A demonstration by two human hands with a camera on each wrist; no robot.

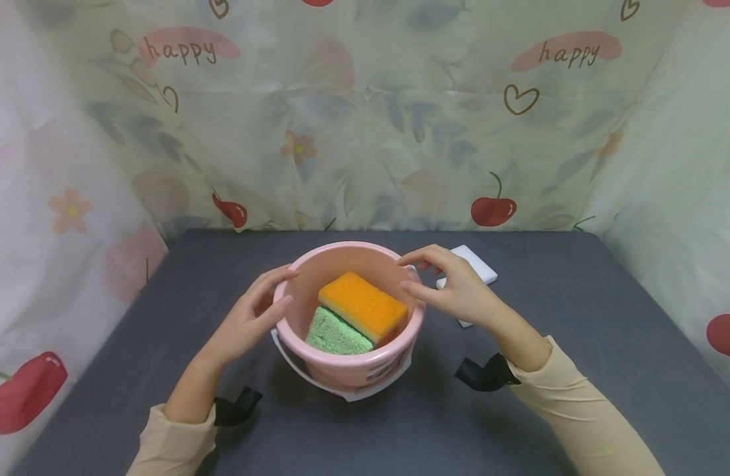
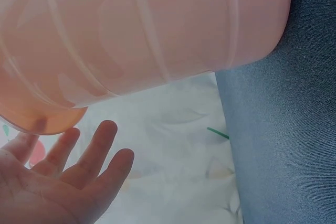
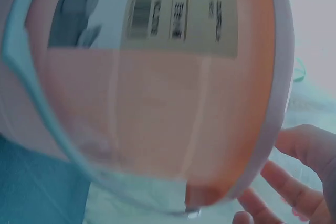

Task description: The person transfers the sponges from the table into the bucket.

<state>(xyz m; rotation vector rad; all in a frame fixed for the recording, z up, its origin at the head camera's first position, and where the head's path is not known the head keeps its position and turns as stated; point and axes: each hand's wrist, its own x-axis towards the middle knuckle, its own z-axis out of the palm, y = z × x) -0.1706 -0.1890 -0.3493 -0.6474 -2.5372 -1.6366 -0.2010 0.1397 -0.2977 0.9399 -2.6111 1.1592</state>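
Note:
A pink bucket (image 1: pixel 347 362) stands upright in the middle of the table. Inside it lie an orange sponge (image 1: pixel 365 304) and a green sponge (image 1: pixel 338 332), the orange one partly over the green. My left hand (image 1: pixel 248 314) is at the bucket's left rim, fingers spread and fairly straight along the outside in the left wrist view. At the right rim is my right hand (image 1: pixel 451 281), its thumb and fingertips at the edge, fingers loosely bent without a grip. The bucket's white handle (image 1: pixel 302 370) hangs down at the near side. A printed label (image 3: pixel 184 11) shows on the wall.
A white block (image 1: pixel 475 264) lies on the dark table (image 1: pixel 549 277) behind my right hand, partly hidden by it. Patterned cloth (image 1: pixel 365 132) hangs at the back and along both sides. Black straps (image 1: pixel 486 373) stick out at both wrists.

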